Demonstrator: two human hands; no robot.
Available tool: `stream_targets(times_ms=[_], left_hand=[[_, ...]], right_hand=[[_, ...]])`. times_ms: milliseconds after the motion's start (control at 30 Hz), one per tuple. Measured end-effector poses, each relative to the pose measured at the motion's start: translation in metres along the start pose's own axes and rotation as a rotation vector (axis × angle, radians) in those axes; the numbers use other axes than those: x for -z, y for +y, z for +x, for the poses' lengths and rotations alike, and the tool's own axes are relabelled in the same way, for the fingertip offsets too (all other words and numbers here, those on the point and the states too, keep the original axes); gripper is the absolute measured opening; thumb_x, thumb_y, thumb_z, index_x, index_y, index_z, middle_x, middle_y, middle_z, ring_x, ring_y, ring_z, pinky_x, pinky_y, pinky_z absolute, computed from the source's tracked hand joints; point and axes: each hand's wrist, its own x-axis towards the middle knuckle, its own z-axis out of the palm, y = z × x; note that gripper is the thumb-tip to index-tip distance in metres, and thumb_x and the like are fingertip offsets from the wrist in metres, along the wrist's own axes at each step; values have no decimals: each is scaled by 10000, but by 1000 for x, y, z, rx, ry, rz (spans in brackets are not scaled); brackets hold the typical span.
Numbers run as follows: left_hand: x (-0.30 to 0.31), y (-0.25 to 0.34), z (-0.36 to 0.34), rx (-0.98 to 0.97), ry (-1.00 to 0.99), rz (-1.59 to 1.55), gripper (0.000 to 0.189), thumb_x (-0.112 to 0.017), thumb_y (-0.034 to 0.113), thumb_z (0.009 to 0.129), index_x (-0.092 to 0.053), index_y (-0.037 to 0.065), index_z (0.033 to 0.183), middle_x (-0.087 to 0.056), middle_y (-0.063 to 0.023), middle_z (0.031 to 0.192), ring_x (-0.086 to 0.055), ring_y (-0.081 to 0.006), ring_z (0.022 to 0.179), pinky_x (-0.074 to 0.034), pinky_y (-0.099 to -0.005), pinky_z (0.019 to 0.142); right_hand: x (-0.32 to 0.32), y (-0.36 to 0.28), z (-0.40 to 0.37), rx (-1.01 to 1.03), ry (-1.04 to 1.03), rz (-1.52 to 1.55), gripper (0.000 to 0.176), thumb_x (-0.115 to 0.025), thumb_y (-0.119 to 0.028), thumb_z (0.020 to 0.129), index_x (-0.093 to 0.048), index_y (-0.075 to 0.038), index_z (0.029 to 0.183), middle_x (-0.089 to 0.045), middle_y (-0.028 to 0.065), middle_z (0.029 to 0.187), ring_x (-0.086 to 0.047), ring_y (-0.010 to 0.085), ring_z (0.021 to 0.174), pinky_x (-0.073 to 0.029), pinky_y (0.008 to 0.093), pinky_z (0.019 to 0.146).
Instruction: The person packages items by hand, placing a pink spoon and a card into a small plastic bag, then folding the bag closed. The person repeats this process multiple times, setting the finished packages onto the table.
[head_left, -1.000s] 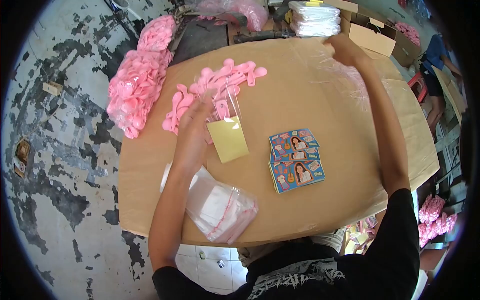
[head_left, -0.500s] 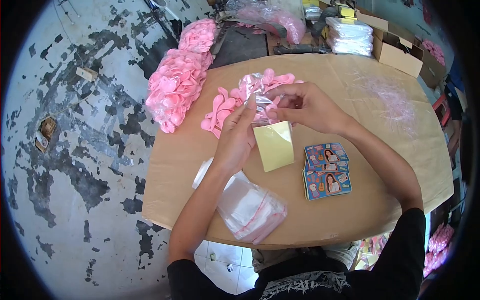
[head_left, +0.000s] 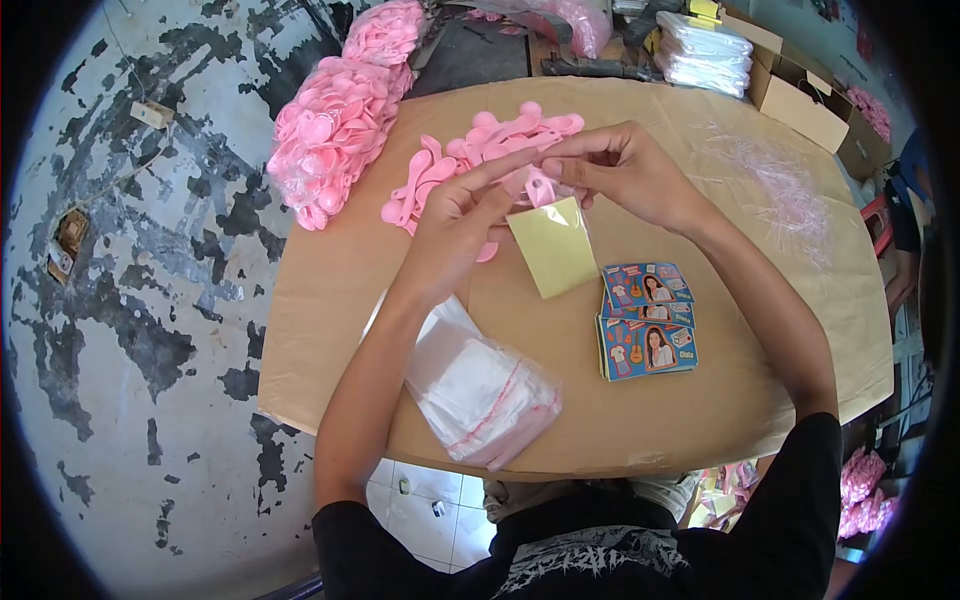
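Observation:
Above the middle of the table, my left hand (head_left: 462, 225) and my right hand (head_left: 637, 180) pinch the upper edges of a small clear plastic bag from either side. A plain yellow card (head_left: 553, 248) hangs in its lower part. Above the card, between my fingers, shows a pink plastic piece (head_left: 539, 189), mostly hidden. Just beyond my hands lies a loose pile of pink plastic spoons (head_left: 425, 180). Nearer my left forearm is a stack of clear plastic bags (head_left: 480, 385). Blue printed cards (head_left: 648, 345) with a picture of a person are stacked below my right hand.
Big bags of pink spoons (head_left: 335, 125) stand at the table's far left edge. Thin plastic strands (head_left: 775, 190) lie on the right of the brown-paper-covered table (head_left: 690, 430). Packed clear bags (head_left: 705, 60) and an open cardboard box (head_left: 800, 100) stand at the back right.
My fingers have moved along the bag's top edge, and a pink piece now shows above the yellow card. The whole view has shifted slightly, with the table appearing higher.

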Motion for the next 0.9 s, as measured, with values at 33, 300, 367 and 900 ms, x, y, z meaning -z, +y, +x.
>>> stream_targets(times_ms=[33, 300, 367, 900], left_hand=[[2, 0, 1, -7, -6, 5, 365, -477, 175, 997, -504, 28, 1330, -630, -85, 1122, -641, -162, 1007, -562, -320, 829], [9, -3, 2, -25, -37, 174, 315, -525, 126, 965, -570, 43, 1266, -651, -42, 987, -643, -129, 972, -550, -271, 809], [12, -5, 3, -18, -35, 202, 301, -520, 93, 956, -582, 39, 1246, -652, -51, 1020, -642, -123, 969, -547, -266, 802], [26, -16, 6, -42, -122, 70, 81, -566, 33, 911, -580, 16, 989, -623, -42, 1019, -626, -122, 930, -508, -224, 755]], right_hand=[[0, 3, 0, 13, -13, 2, 223, -658, -193, 905, -708, -58, 1075, -658, 16, 750, -561, 66, 607, -471, 228, 574], [8, 18, 2, 63, -57, -42, 234, -633, -84, 900, -684, -29, 1121, -695, 42, 899, -622, 99, 791, -518, 259, 733], [10, 20, 2, 107, -71, -35, 236, -611, -39, 893, -682, -16, 1117, -693, 57, 951, -630, 117, 853, -514, 272, 814], [22, 28, 4, 433, -256, -221, 265, -547, 104, 748, -728, 2, 913, -691, 92, 827, -599, 197, 780, -450, 306, 776]])
